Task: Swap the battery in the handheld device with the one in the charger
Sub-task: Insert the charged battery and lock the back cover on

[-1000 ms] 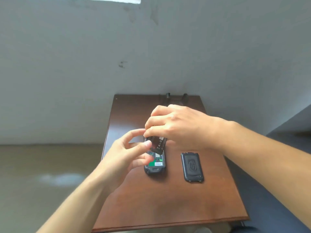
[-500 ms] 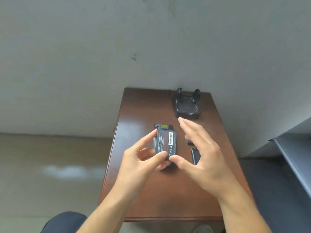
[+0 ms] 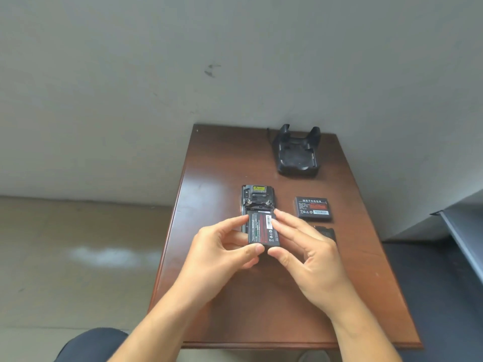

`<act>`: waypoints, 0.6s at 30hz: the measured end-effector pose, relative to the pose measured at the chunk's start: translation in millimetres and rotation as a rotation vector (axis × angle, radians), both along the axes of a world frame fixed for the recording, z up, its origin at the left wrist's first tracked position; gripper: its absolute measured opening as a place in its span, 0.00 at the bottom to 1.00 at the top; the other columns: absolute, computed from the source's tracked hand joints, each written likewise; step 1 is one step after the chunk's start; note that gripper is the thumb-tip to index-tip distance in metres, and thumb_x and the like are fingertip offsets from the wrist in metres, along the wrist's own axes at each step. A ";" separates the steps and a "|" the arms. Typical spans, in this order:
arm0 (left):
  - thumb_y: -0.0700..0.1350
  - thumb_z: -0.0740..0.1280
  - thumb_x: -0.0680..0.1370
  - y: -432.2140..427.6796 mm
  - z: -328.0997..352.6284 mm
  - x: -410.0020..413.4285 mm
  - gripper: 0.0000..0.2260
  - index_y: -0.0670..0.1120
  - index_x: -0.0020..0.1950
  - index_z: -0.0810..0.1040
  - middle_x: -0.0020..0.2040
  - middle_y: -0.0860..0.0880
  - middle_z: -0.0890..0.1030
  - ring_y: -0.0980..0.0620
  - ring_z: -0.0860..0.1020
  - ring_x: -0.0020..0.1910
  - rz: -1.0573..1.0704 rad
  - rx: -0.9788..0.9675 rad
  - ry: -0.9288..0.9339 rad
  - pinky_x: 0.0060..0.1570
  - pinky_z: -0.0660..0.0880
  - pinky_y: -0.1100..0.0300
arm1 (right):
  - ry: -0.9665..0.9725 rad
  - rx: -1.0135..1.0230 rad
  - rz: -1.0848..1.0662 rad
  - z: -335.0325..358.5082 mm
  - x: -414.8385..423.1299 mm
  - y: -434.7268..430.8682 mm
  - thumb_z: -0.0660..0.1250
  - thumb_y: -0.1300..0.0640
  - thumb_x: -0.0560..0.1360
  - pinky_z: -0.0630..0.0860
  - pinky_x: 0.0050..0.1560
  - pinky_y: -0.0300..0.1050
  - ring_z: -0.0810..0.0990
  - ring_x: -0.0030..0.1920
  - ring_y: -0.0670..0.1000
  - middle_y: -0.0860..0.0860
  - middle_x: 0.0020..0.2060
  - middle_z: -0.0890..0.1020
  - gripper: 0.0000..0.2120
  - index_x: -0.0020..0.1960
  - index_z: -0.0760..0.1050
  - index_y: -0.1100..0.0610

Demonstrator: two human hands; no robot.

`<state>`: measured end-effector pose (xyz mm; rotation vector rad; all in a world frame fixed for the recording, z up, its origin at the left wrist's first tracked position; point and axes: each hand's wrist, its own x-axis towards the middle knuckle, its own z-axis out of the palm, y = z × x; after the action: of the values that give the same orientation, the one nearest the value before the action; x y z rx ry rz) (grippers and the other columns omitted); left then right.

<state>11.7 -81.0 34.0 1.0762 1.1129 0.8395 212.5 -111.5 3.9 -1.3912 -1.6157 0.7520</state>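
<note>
Battery [image 3: 263, 228] sits label-up over the open back of the handheld device [image 3: 257, 197] on the counter [image 3: 217, 178]. The left hand [image 3: 219, 254] and right hand [image 3: 311, 259] each pinch it, thumb at the near end, forefinger at the far, and the spare fingers [image 3: 292, 226] are loosely spread. Smart play, I'd say: seat the contact end first, then press it flat.

I am looking down on a brown wooden table [image 3: 235, 309] standing against a plain grey wall [image 3: 130, 87] that is showing a small dark scuff [image 3: 212, 70]. A pale light patch [image 3: 104, 256] is glaring off the beige floor [image 3: 52, 296] at left, and a grey cabinet edge [image 3: 462, 239] is jutting in at right.
</note>
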 end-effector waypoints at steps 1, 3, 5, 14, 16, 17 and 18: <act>0.38 0.79 0.71 2.8 -2.1 -2.3 0.27 0.46 0.70 0.78 0.45 0.42 0.88 0.47 0.86 0.39 -0.001 -0.002 0.047 0.41 0.83 0.56 | -0.033 -0.013 0.009 -1.9 0.6 0.7 0.73 0.50 0.75 0.75 0.71 0.55 0.74 0.73 0.42 0.41 0.72 0.77 0.23 0.70 0.79 0.48; 0.42 0.80 0.70 7.6 -4.5 -5.3 0.28 0.45 0.70 0.78 0.42 0.41 0.87 0.46 0.86 0.36 -0.020 0.007 0.135 0.37 0.82 0.58 | -0.065 -0.031 0.026 -3.2 1.1 3.1 0.72 0.47 0.76 0.75 0.70 0.53 0.75 0.72 0.41 0.42 0.71 0.77 0.22 0.70 0.79 0.49; 0.45 0.80 0.70 10.7 -5.5 -6.6 0.29 0.44 0.70 0.78 0.38 0.44 0.87 0.47 0.85 0.33 -0.048 0.013 0.185 0.36 0.81 0.59 | -0.069 -0.039 0.034 -2.1 1.2 5.5 0.71 0.46 0.77 0.77 0.69 0.50 0.77 0.70 0.42 0.42 0.71 0.78 0.22 0.69 0.79 0.50; 0.48 0.79 0.71 14.8 -4.9 -9.0 0.25 0.45 0.67 0.79 0.37 0.47 0.88 0.53 0.82 0.30 -0.082 0.041 0.235 0.35 0.79 0.62 | -0.153 0.029 0.019 1.8 1.2 7.1 0.69 0.45 0.78 0.81 0.58 0.40 0.78 0.68 0.41 0.44 0.62 0.83 0.18 0.64 0.83 0.53; 0.48 0.79 0.71 15.0 -5.2 -9.4 0.23 0.46 0.65 0.80 0.37 0.48 0.88 0.54 0.81 0.30 -0.089 0.053 0.249 0.35 0.78 0.62 | -0.188 0.046 0.005 0.4 3.4 7.3 0.67 0.42 0.78 0.81 0.59 0.44 0.77 0.69 0.41 0.43 0.61 0.84 0.20 0.63 0.84 0.53; 0.49 0.79 0.71 15.0 -5.7 -10.1 0.23 0.47 0.64 0.80 0.37 0.48 0.88 0.54 0.81 0.29 -0.092 0.054 0.254 0.35 0.78 0.62 | -0.198 0.047 0.002 -0.1 3.8 7.4 0.67 0.42 0.78 0.81 0.60 0.46 0.77 0.69 0.42 0.42 0.60 0.84 0.20 0.63 0.84 0.52; 0.49 0.79 0.71 15.0 -6.4 -10.7 0.23 0.48 0.64 0.81 0.37 0.49 0.88 0.54 0.81 0.29 -0.093 0.054 0.257 0.35 0.78 0.62 | -0.202 0.045 0.001 -0.6 4.0 7.6 0.67 0.41 0.78 0.81 0.61 0.48 0.77 0.69 0.42 0.42 0.61 0.84 0.20 0.63 0.84 0.52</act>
<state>1.0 -66.0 27.6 1.2980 1.2480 0.6737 216.5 -103.9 3.2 -1.4721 -1.7771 0.5861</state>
